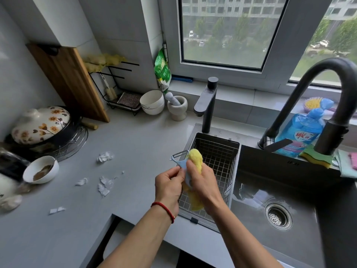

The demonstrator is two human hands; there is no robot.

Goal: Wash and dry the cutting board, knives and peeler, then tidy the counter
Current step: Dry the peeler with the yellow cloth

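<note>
A light blue peeler point(180, 159) with a metal blade is held over the left edge of the sink. My left hand point(168, 185) pinches its handle from the left. My right hand point(202, 179) grips a yellow cloth point(195, 157) wrapped against the peeler's handle; the cloth's lower end hangs below my hands. The wooden cutting board point(69, 80) leans upright against the wall at the back left. No knives are visible.
A wire basket point(216, 151) sits in the sink's left part, the basin with drain point(278, 216) to its right. Two black faucets point(207, 105) point(334, 120), blue soap bottle point(298, 132), sponge point(314, 157). Counter holds paper scraps point(104, 156), small bowl point(41, 169), floral pot point(41, 123), mortar point(177, 107), white bowls point(152, 101).
</note>
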